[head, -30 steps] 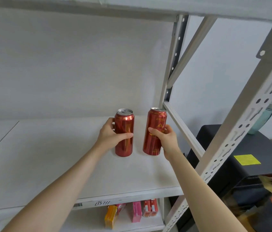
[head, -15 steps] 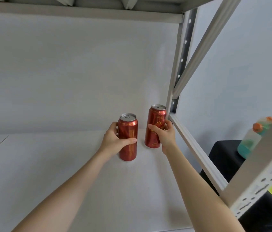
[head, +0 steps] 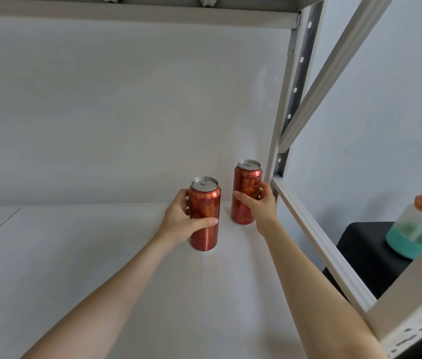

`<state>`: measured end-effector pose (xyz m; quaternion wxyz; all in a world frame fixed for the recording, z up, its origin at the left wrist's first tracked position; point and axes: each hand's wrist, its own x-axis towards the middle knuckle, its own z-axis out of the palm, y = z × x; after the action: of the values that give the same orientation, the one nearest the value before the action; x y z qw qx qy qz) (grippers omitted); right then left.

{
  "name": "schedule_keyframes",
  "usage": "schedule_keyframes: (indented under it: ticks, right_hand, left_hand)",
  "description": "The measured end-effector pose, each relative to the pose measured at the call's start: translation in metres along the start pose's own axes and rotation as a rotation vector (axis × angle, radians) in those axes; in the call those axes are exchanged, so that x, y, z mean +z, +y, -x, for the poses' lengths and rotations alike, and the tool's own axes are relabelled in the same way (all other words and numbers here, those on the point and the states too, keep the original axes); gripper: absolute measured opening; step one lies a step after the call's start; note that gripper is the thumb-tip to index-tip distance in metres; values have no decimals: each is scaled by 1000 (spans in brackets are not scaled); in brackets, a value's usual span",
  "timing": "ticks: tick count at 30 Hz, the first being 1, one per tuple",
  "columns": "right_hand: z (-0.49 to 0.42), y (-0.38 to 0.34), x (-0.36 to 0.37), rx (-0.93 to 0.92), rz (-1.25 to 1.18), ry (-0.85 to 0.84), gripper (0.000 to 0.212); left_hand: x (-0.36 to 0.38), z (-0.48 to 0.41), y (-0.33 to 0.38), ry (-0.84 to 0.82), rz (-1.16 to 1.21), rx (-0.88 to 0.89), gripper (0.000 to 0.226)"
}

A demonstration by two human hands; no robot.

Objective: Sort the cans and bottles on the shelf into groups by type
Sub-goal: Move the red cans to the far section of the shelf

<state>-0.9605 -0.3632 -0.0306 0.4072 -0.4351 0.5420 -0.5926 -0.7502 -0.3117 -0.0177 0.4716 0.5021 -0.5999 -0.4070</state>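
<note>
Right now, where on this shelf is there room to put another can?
Plenty of bare shelf lies left of the left hand and the left can. Another free patch sits in front, between the two forearms. It is crowded at the back right, where the right hand holds the right can close to the upright post.

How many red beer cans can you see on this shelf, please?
2. The nearer can stands gripped by the left hand; the farther can, by the rear right post, is gripped by the right hand. Others may sit outside the view.
</note>
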Motion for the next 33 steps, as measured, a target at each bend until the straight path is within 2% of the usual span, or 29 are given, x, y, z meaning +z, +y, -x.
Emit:
schedule_keyframes:
  ticks: [6, 9, 13, 17, 22, 28, 33]
  right_hand:
    - [13, 2, -7, 54, -9, -21, 79]
    - [34, 5, -14, 93, -44, 28, 85]
    - [68, 12, -23, 51, 59, 81, 79]
    - [93, 13, -20, -4, 168, -64, 63]
    - [104, 12, 2, -22, 231, -313, 73]
    - [117, 19, 1, -37, 150, -331, 56]
    - [134, 16, -15, -36, 147, -280, 56]
  left_hand:
    - [-1, 1, -2, -4, 5, 5, 73]
    - [-2, 3, -2, -12, 4, 1, 77]
    - [-8, 6, 1, -39, 26, -18, 71]
    - [-10, 9, 8, -45, 86, -68, 40]
    - [-9, 13, 13, -74, 84, -91, 46]
    - [1, 30, 18, -125, 118, -103, 41]
    - [15, 41, 21, -171, 146, -115, 47]
